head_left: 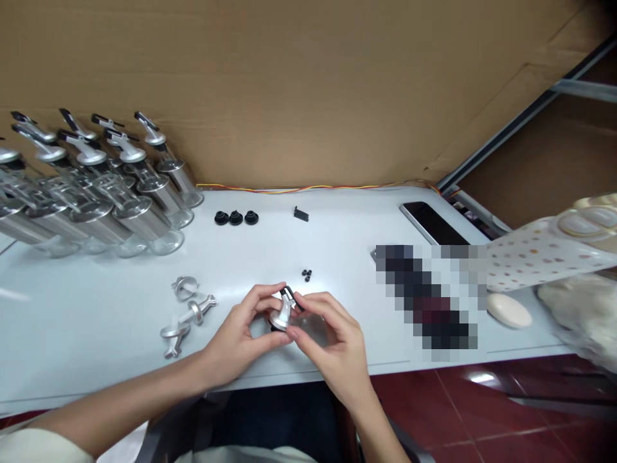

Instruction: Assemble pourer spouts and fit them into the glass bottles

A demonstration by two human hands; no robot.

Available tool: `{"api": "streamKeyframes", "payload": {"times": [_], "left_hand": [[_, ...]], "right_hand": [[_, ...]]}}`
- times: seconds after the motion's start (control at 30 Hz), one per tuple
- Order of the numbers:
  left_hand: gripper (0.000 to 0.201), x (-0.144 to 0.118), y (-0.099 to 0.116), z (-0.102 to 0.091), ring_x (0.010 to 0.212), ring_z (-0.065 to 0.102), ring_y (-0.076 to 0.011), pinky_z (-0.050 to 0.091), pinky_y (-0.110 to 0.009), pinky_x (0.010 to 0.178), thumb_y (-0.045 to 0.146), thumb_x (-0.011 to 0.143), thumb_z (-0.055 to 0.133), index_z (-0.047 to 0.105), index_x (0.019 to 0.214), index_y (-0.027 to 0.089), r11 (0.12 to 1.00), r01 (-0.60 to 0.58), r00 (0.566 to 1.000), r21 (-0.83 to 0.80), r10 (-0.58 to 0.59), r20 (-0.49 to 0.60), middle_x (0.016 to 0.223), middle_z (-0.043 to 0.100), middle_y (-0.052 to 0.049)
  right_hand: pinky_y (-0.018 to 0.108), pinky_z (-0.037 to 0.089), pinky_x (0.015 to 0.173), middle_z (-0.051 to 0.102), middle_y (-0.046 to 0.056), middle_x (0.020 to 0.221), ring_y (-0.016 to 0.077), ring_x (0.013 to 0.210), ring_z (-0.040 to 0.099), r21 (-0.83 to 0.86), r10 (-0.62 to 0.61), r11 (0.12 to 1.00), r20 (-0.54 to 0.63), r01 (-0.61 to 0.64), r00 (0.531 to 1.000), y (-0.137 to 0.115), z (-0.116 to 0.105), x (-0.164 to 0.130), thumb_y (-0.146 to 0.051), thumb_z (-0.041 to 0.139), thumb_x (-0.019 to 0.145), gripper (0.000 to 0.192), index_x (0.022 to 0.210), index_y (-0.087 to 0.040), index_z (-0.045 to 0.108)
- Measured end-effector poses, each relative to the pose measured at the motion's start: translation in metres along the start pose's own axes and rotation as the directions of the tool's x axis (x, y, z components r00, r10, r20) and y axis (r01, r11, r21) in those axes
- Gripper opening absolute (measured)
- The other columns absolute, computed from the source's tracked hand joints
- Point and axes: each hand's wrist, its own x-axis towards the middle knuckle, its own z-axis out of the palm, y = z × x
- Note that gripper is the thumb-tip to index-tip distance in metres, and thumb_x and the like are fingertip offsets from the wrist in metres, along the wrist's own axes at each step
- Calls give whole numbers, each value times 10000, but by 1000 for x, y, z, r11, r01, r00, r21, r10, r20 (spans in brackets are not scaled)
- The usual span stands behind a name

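Both of my hands hold one silver pourer spout (283, 316) with a black flip lever, just above the table near its front edge. My left hand (243, 328) grips it from the left, forefinger at the lever's top and thumb at the base. My right hand (332, 334) pinches it from the right, fingers by the lever and thumb at the base. Left of my hands lie three silver spout bodies (195, 312). Beyond them sit three black ribbed stoppers (236, 218) in a row. Small black caps (307, 275) and black lever pieces (301, 214) lie ahead.
Several glass and steel bottles with pourers (144, 215) crowd the left. On the right are a phone (434, 223), a blurred-out patch, a white oval object (509, 310), a dotted container (544, 254) and a plastic bag (581, 315). A cardboard wall (308, 96) stands behind the table (96, 321).
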Motion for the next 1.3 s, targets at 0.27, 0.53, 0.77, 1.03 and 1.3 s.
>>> {"api": "streamKeyframes", "payload": {"times": [0.27, 0.53, 0.77, 1.03, 1.3], "left_hand": [[475, 1, -1, -1, 876, 621, -163, 445, -312, 872, 237, 701, 763, 483, 1084, 212, 998, 50, 995, -45, -53, -80, 848, 646, 5], [473, 1, 0, 0, 926, 633, -173, 435, -317, 886, 213, 701, 769, 448, 1047, 212, 997, 43, 999, -72, -45, -31, 855, 651, 3], [468, 2, -2, -1, 943, 635, -176, 429, -325, 900, 224, 693, 787, 456, 1024, 220, 995, 60, 998, -84, -60, 6, 872, 663, 6], [471, 1, -3, -2, 933, 631, -163, 432, -308, 892, 255, 689, 799, 466, 1021, 219, 996, 59, 998, -71, -58, 6, 893, 659, 0], [470, 1, -4, -2, 892, 607, -148, 433, -299, 869, 232, 667, 800, 466, 998, 217, 996, 69, 998, -49, -68, 5, 879, 616, 9]], "right_hand": [[294, 530, 840, 601, 33, 1052, 171, 916, 603, -77, -20, 997, 104, 28, 994, 1, 2, 0, -130, 761, 761, 621, 1310, -330, 554], [319, 536, 847, 605, 72, 1127, 194, 962, 617, -85, -8, 996, 90, 16, 996, 7, 1, -4, -146, 733, 802, 446, 1208, -268, 592], [296, 553, 793, 666, 44, 962, 180, 850, 651, -20, 39, 999, 43, -38, 998, 6, 1, -3, -137, 780, 746, 365, 1079, -236, 667], [307, 581, 754, 714, 52, 902, 191, 811, 685, 51, 73, 996, 2, -73, 997, 4, 0, 0, -122, 772, 731, 284, 992, -228, 732], [308, 597, 737, 739, 56, 880, 200, 805, 703, 67, 64, 996, -7, -64, 998, 1, -2, 2, -134, 776, 729, 218, 921, -236, 759]]}}
